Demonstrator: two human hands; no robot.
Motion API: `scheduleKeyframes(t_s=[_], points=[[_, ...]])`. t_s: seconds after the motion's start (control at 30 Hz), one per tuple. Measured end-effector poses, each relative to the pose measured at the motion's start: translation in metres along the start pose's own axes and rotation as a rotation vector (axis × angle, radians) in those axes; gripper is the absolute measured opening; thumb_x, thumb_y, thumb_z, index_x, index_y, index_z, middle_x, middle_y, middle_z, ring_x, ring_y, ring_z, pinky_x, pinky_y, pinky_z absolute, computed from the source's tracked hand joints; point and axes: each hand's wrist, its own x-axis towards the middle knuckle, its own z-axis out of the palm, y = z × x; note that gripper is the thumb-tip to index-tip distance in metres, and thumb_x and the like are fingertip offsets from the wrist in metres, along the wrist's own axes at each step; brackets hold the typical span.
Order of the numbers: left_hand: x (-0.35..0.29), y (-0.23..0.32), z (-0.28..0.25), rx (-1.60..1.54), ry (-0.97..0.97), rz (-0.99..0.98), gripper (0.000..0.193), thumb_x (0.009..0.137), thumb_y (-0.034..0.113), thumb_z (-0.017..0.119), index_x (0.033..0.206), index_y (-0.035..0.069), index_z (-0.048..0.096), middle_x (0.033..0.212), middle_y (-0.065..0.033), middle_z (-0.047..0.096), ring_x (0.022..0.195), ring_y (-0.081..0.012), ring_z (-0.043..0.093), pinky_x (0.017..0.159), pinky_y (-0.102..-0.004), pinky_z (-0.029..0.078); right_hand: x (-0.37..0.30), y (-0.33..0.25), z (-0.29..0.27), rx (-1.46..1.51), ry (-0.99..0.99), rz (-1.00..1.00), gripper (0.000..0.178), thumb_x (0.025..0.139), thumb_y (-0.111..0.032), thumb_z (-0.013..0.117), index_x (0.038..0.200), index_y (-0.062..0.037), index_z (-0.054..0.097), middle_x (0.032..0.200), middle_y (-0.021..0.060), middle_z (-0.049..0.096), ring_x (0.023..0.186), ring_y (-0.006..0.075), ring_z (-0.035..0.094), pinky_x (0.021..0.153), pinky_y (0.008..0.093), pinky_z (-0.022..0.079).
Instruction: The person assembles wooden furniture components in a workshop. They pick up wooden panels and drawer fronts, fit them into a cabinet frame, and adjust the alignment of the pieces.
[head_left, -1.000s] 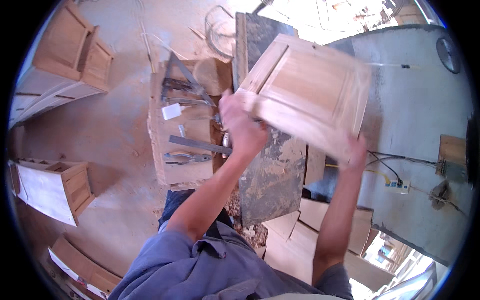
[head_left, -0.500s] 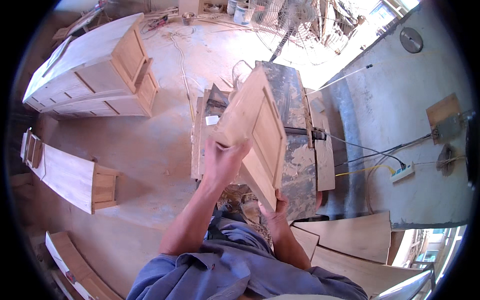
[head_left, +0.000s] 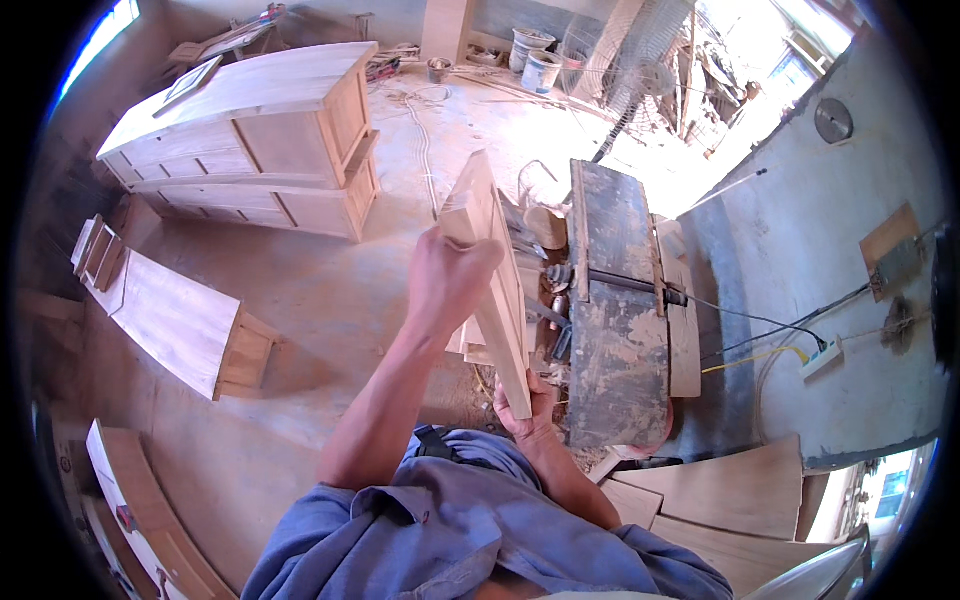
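In front of me I hold up a pale, unpainted panelled wooden piece point(head_left: 507, 345), seen nearly edge-on and tilted. Its exact kind is hard to tell from this side. My left hand point(head_left: 452, 278) is closed around its upper left edge, the arm stretched forward. Lower down and closer to my body, my right hand point(head_left: 527, 402) grips the near end, fingers wrapped under the corner. Just right of the piece stands a workbench machine with a dark, worn top point(head_left: 618, 370). Part of its left side is hidden behind the wood.
A large wooden cabinet point(head_left: 280, 155) stands at the far left, with a lower wooden unit point(head_left: 180, 310) nearer. At the back are buckets point(head_left: 541, 72) and a fan point(head_left: 640, 80). Cables run to a power strip point(head_left: 822, 360) on the right. Boards point(head_left: 735, 490) lie at lower right.
The wooden piece has turned from showing its panelled face to nearly edge-on, and both hands have turned with it. The view has shifted, so the machine's top now appears separate from the piece.
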Motion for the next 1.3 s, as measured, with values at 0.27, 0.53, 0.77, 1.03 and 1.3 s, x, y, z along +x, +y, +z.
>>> scheduleKeyframes(t_s=[0.27,0.53,0.77,1.03,1.3], points=[[0.02,-0.011,-0.101,0.18,0.048,-0.104,0.03,0.077,0.023,0.066,0.079,-0.007,0.069,0.062,-0.0177,0.067,0.063,-0.0309,0.069,0.067,-0.0434,0.054,0.051,0.084,-0.007,0.008,0.121,0.087,0.04,0.085,-0.02,0.076,0.117,0.003,0.067,0.107,0.0195,0.073,0.09,0.0334,0.073,0.08,0.0439,0.062],[0.031,-0.038,-0.152,0.347,0.074,-0.07,0.046,0.076,0.025,0.07,0.107,-0.01,0.066,0.096,-0.0275,0.071,0.091,-0.0418,0.071,0.085,-0.0474,0.055,0.088,0.165,-0.008,-0.435,0.346,0.312,0.051,0.092,-0.05,0.069,0.121,-0.0087,0.066,0.099,0.0207,0.072,0.074,0.0302,0.068,0.061,0.0396,0.056],[0.022,-0.056,-0.174,0.349,0.113,-0.087,0.051,0.078,0.027,0.071,0.114,-0.009,0.064,0.109,-0.0297,0.069,0.104,-0.0448,0.067,0.092,-0.05,0.052,0.086,0.177,-0.008,-0.481,0.372,0.453,0.052,0.093,-0.055,0.068,0.12,-0.0098,0.065,0.088,0.017,0.07,0.064,0.029,0.064,0.054,0.0407,0.052],[-0.015,-0.06,-0.168,0.361,0.2,-0.014,0.044,0.081,0.027,0.076,0.116,0.001,0.067,0.108,-0.0251,0.069,0.104,-0.0428,0.067,0.091,-0.0476,0.053,0.082,0.164,-0.023,-0.555,0.349,0.452,0.044,0.095,-0.043,0.06,0.121,-0.0074,0.061,0.085,0.0142,0.065,0.062,0.0265,0.06,0.053,0.0394,0.049],[-0.081,-0.057,-0.191,-0.457,-0.168,-0.113,0.092,0.091,0.035,0.071,0.164,0.006,0.022,0.157,-0.0202,0.045,0.132,-0.0299,0.058,0.109,-0.043,0.046,0.07,0.084,-0.029,-0.8,0.237,0.389,0.057,0.088,-0.036,0.076,0.132,-0.0028,0.059,0.098,0.0083,0.07,0.079,0.021,0.066,0.07,0.0318,0.056]])
